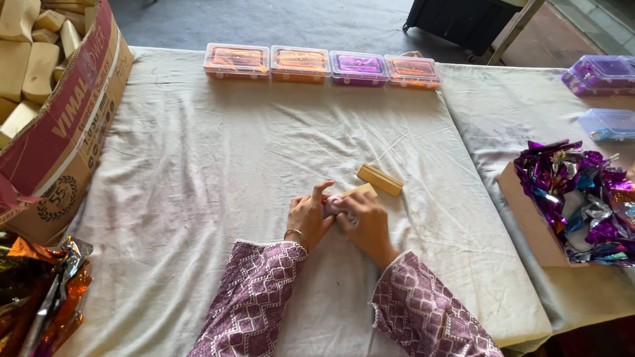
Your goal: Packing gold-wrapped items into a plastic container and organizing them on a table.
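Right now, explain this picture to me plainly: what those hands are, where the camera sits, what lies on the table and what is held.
There is no machine here. The single picture comes from a camera worn on a person's head, looking down at their own two bare hands in purple patterned sleeves.

The left hand, with a bangle at the wrist, and the right hand are pressed together around a small tan block; only its far end shows past the fingers. A second tan block lies loose just beyond, on the white cloth covering the table.

Along the far edge stands a row of four lidded plastic boxes, three orange and one purple. At the left, a cardboard carton holds more tan blocks, with crumpled orange foil below it. At the right, a tray holds shiny purple foil, and two more plastic boxes sit behind.
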